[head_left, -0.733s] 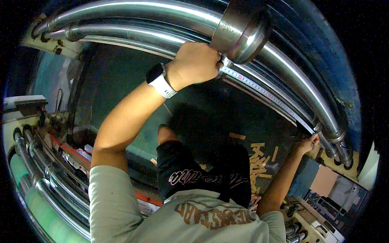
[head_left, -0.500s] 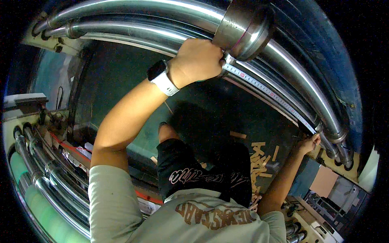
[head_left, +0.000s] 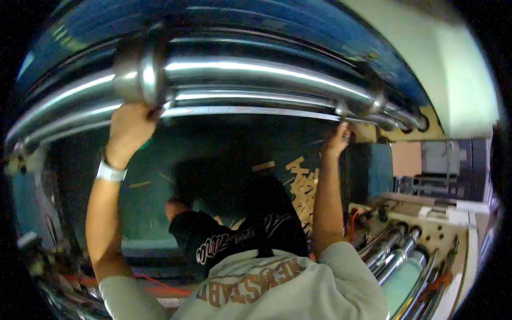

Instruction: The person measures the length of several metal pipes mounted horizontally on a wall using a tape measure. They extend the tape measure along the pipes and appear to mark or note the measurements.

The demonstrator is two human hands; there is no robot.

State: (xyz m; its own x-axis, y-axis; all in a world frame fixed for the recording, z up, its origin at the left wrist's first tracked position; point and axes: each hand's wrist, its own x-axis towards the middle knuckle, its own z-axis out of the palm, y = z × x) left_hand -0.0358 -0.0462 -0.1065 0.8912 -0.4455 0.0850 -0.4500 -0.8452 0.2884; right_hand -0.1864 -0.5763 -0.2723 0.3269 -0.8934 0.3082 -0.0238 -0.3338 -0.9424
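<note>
Both arms up at the machine's steel rollers. Left hand (head_left: 129,124) is wrapped on the thin rail (head_left: 250,111) that runs under the big rollers (head_left: 256,72), just below the metal collar (head_left: 140,79); fingers curled around it, clamped. White watch (head_left: 110,172) on that wrist. Right hand (head_left: 338,140) is up at the far end of the same rail, by the end bracket (head_left: 368,106); fingers are small and dark there, so I cannot tell whether they grip or only touch.

Change from a moment back: the whole view has swung. The roller bank sat diagonally across the top before, collar upper right; now it runs nearly level and the collar is upper left. Frame is motion-blurred, so the head is turning fast. Both hands have kept their places on the rail, left by the collar and right at the end, so the hold looks unchanged and only the person's stance or gaze has shifted, likely toward the right end.

Below: wood scraps (head_left: 304,184) on the dark floor, more rollers (head_left: 394,250) lower right, a beige panel (head_left: 458,80) upper right.
</note>
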